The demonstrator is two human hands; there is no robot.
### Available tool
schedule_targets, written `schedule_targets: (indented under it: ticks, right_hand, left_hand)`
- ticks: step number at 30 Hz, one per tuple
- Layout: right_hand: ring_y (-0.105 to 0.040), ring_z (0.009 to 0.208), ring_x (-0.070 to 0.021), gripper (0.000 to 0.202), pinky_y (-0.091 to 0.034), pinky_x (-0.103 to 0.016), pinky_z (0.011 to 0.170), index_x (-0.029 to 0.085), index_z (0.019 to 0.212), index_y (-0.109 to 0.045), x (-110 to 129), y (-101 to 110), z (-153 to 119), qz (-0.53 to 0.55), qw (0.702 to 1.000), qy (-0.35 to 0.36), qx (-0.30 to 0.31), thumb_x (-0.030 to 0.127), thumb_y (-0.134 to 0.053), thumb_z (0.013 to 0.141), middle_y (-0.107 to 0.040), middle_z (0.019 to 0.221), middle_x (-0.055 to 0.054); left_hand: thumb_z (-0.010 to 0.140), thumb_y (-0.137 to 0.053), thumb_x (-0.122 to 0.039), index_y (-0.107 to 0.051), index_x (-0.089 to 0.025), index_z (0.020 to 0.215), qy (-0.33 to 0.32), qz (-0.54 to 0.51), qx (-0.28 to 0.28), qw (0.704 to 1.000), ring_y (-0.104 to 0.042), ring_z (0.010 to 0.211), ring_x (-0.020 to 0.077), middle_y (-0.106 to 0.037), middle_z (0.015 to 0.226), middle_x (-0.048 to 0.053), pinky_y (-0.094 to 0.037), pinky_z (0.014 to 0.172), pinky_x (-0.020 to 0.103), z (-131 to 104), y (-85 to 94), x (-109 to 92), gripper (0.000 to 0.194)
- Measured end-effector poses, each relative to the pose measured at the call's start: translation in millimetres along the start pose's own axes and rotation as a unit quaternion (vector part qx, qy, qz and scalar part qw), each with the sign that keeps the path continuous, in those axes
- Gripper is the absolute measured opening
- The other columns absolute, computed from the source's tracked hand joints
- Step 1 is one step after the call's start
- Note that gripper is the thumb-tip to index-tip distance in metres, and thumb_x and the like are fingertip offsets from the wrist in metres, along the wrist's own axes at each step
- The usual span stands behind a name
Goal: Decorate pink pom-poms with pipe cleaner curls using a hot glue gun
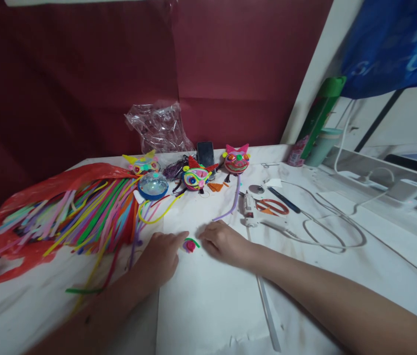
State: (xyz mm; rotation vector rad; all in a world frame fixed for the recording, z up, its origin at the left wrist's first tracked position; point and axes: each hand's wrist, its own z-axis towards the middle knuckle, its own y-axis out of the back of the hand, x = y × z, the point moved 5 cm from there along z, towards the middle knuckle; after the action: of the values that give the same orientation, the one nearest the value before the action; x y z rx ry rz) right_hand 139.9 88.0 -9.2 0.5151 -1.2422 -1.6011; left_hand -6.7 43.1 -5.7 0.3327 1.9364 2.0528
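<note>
A small piece with a green strip curved over pink and lilac parts (191, 245) is between my two hands, low over the white paper. My left hand (158, 257) has its index finger reaching over the piece's left edge, and its thumb side seems to pinch it. From the right, my right hand (226, 242) comes close to the end of the green strip. Its fingers are curled together, and I cannot make out what is in them. A white sheet of paper (208, 305) lies under both hands.
Colourful pipe cleaners (93, 217) spread over a red plastic bag (63, 180) at left. Behind are decorated heads (195, 178), a blue-rimmed round container (152, 186) and a phone (205, 154). A glue gun (249, 209), orange-handled scissors (275, 206) and a cable (322, 244) lie right.
</note>
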Motion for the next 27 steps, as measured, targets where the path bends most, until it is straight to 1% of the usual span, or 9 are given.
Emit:
schedule_targets:
  ticks: [2, 4, 8, 10, 11, 15, 20, 23, 27]
  right_hand:
    - [-0.059, 0.073, -0.0169, 0.017, -0.040, -0.028, 0.075, 0.014, 0.079, -0.066, -1, 3, 0, -0.004, 1.000, -0.007, -0.009, 0.007, -0.051, 0.085, -0.066, 0.075, -0.006]
    - [-0.059, 0.072, -0.0169, 0.018, -0.040, -0.028, 0.074, 0.014, 0.078, -0.066, -2, 6, 0, -0.004, 0.999, -0.024, -0.020, 0.007, -0.051, 0.084, -0.067, 0.074, -0.006]
    - [-0.062, 0.074, -0.0177, 0.022, -0.042, -0.030, 0.077, 0.014, 0.086, -0.068, -7, 14, -1, 0.013, 0.996, -0.062, -0.064, 0.007, -0.048, 0.085, -0.069, 0.076, -0.007]
    - [-0.063, 0.076, -0.0186, 0.023, -0.042, -0.032, 0.079, 0.014, 0.089, -0.069, -10, 15, -2, 0.021, 0.994, -0.068, -0.085, 0.007, -0.047, 0.085, -0.070, 0.078, -0.008]
    - [-0.063, 0.077, -0.0191, 0.023, -0.043, -0.032, 0.079, 0.014, 0.091, -0.069, -11, 15, -2, 0.024, 0.993, -0.069, -0.093, 0.008, -0.048, 0.085, -0.070, 0.079, -0.008]
    - [-0.064, 0.078, -0.0196, 0.025, -0.044, -0.033, 0.079, 0.014, 0.093, -0.069, -15, 12, -3, 0.028, 0.992, -0.072, -0.104, 0.006, -0.048, 0.082, -0.071, 0.080, -0.009]
    - [-0.063, 0.076, -0.0184, 0.023, -0.041, -0.031, 0.077, 0.014, 0.089, -0.068, -8, 9, -3, 0.037, 0.993, -0.062, -0.097, 0.005, -0.048, 0.083, -0.070, 0.079, -0.007]
    - [-0.060, 0.075, -0.0175, 0.019, -0.038, -0.030, 0.075, 0.015, 0.083, -0.067, 1, 3, -3, 0.028, 0.997, -0.024, -0.061, 0.009, -0.049, 0.086, -0.067, 0.075, -0.006]
    - [-0.058, 0.082, -0.0190, 0.016, -0.036, -0.032, 0.076, 0.016, 0.086, -0.067, 9, -6, -5, 0.010, 1.000, 0.000, -0.013, 0.011, -0.053, 0.085, -0.065, 0.079, -0.007]
  left_hand:
    - [0.076, -0.041, -0.002, -0.053, -0.012, 0.127, 0.023, 0.001, -0.033, 0.999, -0.063, 0.093, 0.0265, -0.069, 0.096, 0.012, -0.045, 0.085, 0.042, -1, -0.1, 5, 0.053]
    - [0.080, -0.039, -0.007, -0.058, -0.010, 0.119, 0.044, 0.002, -0.067, 0.997, -0.064, 0.089, 0.0273, -0.070, 0.092, 0.013, -0.046, 0.084, 0.044, -1, 1.9, 12, 0.043]
    - [0.088, -0.036, -0.019, -0.063, -0.013, 0.103, 0.053, -0.036, -0.164, 0.984, -0.064, 0.093, 0.0259, -0.070, 0.096, 0.012, -0.048, 0.087, 0.042, -4, 15.8, 25, 0.032]
    - [0.090, -0.035, -0.021, -0.063, -0.015, 0.099, 0.055, -0.050, -0.192, 0.979, -0.063, 0.094, 0.0237, -0.069, 0.097, 0.010, -0.048, 0.087, 0.040, -6, 22.3, 30, 0.030]
    - [0.090, -0.035, -0.022, -0.062, -0.015, 0.098, 0.057, -0.054, -0.194, 0.978, -0.063, 0.094, 0.0227, -0.069, 0.097, 0.010, -0.048, 0.087, 0.039, -7, 23.9, 31, 0.029]
    - [0.091, -0.036, -0.021, -0.063, -0.015, 0.094, 0.049, -0.061, -0.163, 0.984, -0.061, 0.093, 0.0221, -0.068, 0.093, 0.009, -0.047, 0.086, 0.038, -7, 20.1, 33, 0.028]
    - [0.087, -0.045, -0.016, -0.065, -0.016, 0.097, 0.026, -0.046, -0.076, 0.996, -0.060, 0.092, 0.0224, -0.067, 0.092, 0.009, -0.045, 0.083, 0.036, -3, 5.1, 27, 0.023]
    - [0.088, -0.047, -0.017, -0.067, -0.017, 0.093, 0.024, -0.022, -0.039, 0.999, -0.059, 0.088, 0.0219, -0.066, 0.088, 0.007, -0.043, 0.079, 0.035, -3, 0.6, 24, 0.020]
    - [0.088, -0.049, -0.016, -0.068, -0.018, 0.088, 0.024, -0.016, -0.023, 0.999, -0.059, 0.085, 0.0212, -0.065, 0.084, 0.006, -0.041, 0.076, 0.033, -4, -1.9, 22, 0.019]
